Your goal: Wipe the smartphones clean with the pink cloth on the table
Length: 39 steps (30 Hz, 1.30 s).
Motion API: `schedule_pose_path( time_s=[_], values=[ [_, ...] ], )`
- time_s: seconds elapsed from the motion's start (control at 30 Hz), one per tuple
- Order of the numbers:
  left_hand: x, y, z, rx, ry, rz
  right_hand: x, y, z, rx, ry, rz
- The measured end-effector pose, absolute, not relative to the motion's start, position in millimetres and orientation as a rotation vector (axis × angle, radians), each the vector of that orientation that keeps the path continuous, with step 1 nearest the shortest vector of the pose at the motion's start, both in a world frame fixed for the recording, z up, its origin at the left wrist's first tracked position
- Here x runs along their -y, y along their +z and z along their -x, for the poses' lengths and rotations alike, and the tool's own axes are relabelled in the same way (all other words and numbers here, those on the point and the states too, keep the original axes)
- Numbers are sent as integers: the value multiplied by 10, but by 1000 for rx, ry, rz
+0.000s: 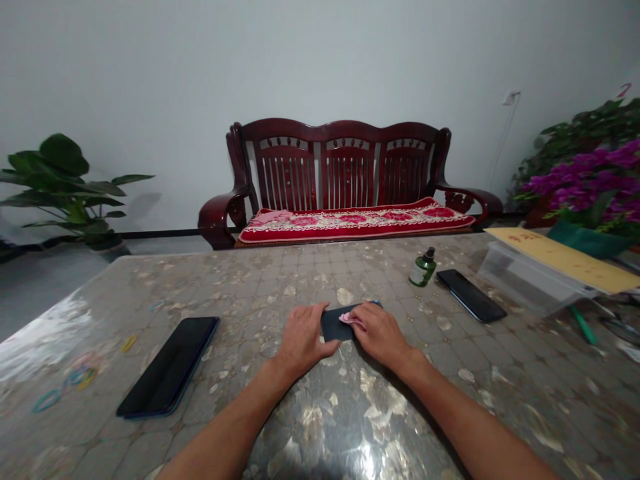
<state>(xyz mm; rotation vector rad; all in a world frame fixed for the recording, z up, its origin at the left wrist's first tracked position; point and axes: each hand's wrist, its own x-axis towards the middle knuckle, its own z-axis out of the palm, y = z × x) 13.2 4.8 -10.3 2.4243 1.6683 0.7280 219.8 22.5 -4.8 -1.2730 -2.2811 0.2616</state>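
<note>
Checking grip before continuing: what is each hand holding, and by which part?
Left hand: dark slab, by its left end. Right hand: pink cloth, behind its protruding tip.

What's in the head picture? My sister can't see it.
The left hand holds a dark rectangular object on a grey patterned table; the right hand holds a pink cloth on it. Behind is a red wooden bench.
</note>
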Motion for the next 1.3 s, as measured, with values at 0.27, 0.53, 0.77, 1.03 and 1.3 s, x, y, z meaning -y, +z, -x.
schedule_pose_path(
  time_s=[0.27, 0.53, 0.77, 1.03, 1.3],
  values=[
    [-42, -106, -122, -1678, 709, -2434, -306, 62, -2436, 2232, 29, 1639],
    [-32, -102, -136, -1679, 670, -2435, -146, -37, -2211, 2312, 239, 1313],
    [-37, -82, -124, -1678, 646, -2431, -303, 22, -2482, 2223, 83, 1572],
    [-32, -84, -139, -1685, 696, -2408, -202, -58, -2376, 2266, 167, 1359],
    [-41, -56, -109, -1639, 641, -2481, -310, 17, -2552, 2227, 113, 1562]
  ],
)
